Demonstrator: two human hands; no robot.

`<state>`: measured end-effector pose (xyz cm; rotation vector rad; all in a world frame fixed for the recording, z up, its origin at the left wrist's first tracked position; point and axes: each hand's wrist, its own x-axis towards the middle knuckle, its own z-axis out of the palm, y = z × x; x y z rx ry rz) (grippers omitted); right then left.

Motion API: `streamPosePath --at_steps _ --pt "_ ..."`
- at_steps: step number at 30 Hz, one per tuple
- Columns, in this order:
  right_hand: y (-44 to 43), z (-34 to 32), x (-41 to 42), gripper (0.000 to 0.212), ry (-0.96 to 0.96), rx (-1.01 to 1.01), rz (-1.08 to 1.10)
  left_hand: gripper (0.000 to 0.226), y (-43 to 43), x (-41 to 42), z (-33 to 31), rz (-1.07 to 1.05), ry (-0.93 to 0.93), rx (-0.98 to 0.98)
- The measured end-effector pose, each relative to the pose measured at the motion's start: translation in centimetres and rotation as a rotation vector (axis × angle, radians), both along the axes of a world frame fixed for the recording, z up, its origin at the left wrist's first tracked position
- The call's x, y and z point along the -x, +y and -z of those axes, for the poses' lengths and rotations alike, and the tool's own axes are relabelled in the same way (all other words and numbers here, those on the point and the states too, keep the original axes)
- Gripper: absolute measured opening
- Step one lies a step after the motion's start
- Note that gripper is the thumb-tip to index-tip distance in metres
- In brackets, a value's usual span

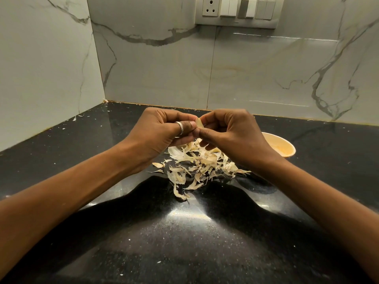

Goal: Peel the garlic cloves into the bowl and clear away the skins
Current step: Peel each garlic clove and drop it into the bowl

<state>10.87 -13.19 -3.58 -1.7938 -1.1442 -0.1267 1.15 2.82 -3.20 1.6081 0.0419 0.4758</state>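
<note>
While pinching the garlic clove (199, 124) from either side with left hand (160, 132) and right hand (235, 136), held over the skins (196, 162) heaped on the bench (184, 242), likely to catch peelings; near the bowl (288, 153) for quick drop-off.

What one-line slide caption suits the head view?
Left hand and right hand pinch a pale garlic clove above papery skins, round beige bowl nearby.

A glossy black speckled stone countertop (86, 152) meets marble wall tiles. A loose heap of papery garlic skins (196, 165) lies on it. A pale bowl (281, 146) stands just right of the heap.
</note>
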Motion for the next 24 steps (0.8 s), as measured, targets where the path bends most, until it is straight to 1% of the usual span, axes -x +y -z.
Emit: streamPosePath --at_steps 2,5,9,13,17,21,24 --pt "0.1 0.1 0.0 0.019 -0.003 0.003 0.006 0.013 0.1 0.0 0.1 -0.012 -0.011 -0.024" --pt "0.1 0.2 -0.2 0.016 0.007 -0.003 0.019 0.010 0.3 -0.1 0.3 -0.031 -0.022 -0.109" --pt "0.2 0.2 -0.2 0.017 0.013 -0.004 0.035 0.014 0.6 -0.3 0.6 -0.076 -0.031 -0.251" --pt "0.1 0.0 -0.1 0.019 0.016 -0.008 0.047 0.005 0.6 -0.4 1.0 -0.107 -0.052 -0.375" --pt "0.1 -0.1 0.1 0.022 0.012 0.006 0.047 0.003 0.6 -0.5 1.1 -0.146 -0.091 -0.458" --pt "0.2 0.1 0.2 0.031 -0.041 0.043 0.061 0.002 0.7 -0.5 1.3 -0.169 -0.116 -0.538" --pt "0.1 0.1 0.2 0.030 -0.070 0.062 0.071 0.004 0.6 -0.6 1.3 -0.174 -0.133 -0.585"
